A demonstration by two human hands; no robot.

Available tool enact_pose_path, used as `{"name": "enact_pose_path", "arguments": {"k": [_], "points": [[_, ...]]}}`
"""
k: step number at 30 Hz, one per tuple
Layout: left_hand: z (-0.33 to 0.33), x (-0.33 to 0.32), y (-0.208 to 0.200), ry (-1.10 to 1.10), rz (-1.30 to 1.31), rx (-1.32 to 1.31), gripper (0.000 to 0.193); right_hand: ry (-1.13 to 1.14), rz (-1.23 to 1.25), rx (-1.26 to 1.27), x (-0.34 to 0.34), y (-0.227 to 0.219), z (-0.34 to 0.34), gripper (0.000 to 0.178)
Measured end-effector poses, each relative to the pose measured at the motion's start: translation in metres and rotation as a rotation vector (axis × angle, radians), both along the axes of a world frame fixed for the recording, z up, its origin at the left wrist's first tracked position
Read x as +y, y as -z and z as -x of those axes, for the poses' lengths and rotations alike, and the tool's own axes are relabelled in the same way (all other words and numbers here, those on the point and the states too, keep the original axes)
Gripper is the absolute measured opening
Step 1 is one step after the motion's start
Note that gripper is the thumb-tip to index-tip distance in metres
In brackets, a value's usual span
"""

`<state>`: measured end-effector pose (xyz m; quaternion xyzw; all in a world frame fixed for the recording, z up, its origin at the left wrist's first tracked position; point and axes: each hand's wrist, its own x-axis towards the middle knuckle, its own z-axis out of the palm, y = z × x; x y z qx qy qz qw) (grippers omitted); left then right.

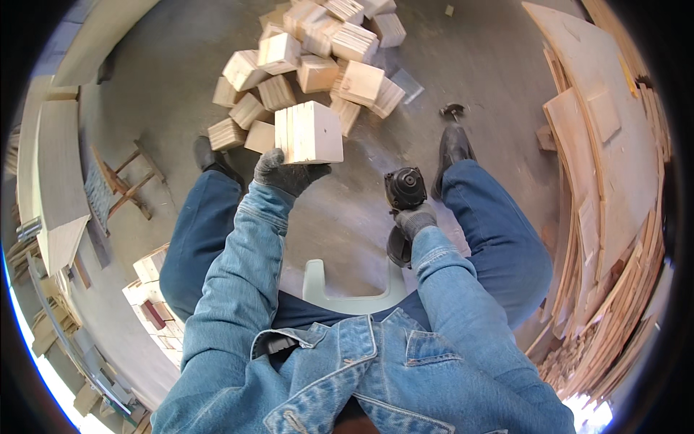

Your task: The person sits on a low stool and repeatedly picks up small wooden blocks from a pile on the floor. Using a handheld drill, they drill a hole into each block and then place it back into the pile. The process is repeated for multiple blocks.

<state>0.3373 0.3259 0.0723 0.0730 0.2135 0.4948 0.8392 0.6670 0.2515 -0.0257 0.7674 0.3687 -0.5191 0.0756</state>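
In my gloved left hand (282,173) is a pale wooden block (309,134), built of layered boards, held up from below by its near edge. The fingers pass underneath it. My gloved right hand (416,220) is wrapped round the grip of a black power tool (405,189), which looks like a cordless drill or nailer. Its round end points up toward me, and it is apart from the block. Beyond the held block lies a loose heap of similar wooden blocks (318,74) on the floor.
A pale green plastic stool (354,302) is between my legs. Neat stacked blocks (153,307) stand at left, near a small wooden frame stool (123,184). Plywood sheets (614,145) lean in a thick pile at right. A dark hammer-like object (452,110) lies past my right shoe.
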Motion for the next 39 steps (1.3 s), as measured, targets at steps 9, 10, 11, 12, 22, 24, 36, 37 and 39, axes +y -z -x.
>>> {"name": "enact_pose_path", "arguments": {"k": [9, 10, 11, 12, 22, 24, 36, 37, 39], "points": [[0.081, -0.006, -0.136, -0.32, -0.194, 0.393, 0.099, -0.083, -0.176, -0.19, -0.008, 0.038, -0.01, 0.053], [0.097, -0.009, -0.156, -0.348, -0.229, 0.413, 0.092, -0.069, -0.202, -0.182, -0.01, 0.043, -0.011, 0.048], [0.126, -0.012, -0.158, -0.379, -0.218, 0.447, 0.085, -0.052, -0.231, -0.18, -0.011, 0.047, -0.014, 0.043], [0.16, -0.018, -0.159, -0.411, -0.202, 0.481, 0.079, -0.034, -0.259, -0.177, -0.013, 0.05, -0.017, 0.038], [0.324, -0.252, -0.081, -0.812, 0.529, 1.229, 0.046, 0.113, 0.016, 0.013, -0.002, -0.017, 0.002, 0.012], [0.293, -0.291, -0.06, -0.87, 0.625, 1.296, 0.053, 0.117, 0.002, 0.004, -0.003, -0.018, 0.0, 0.013], [0.287, -0.381, 0.036, -0.507, 0.797, 1.755, 0.087, 0.157, 0.084, -0.046, -0.003, -0.016, 0.005, 0.019], [0.287, -0.369, 0.033, -0.459, 0.818, 1.791, 0.088, 0.165, 0.08, -0.06, -0.002, -0.019, 0.004, 0.019], [0.31, -0.374, 0.042, -0.451, 0.811, 1.882, 0.092, 0.158, 0.091, -0.06, -0.003, -0.023, 0.015, 0.02]]}}
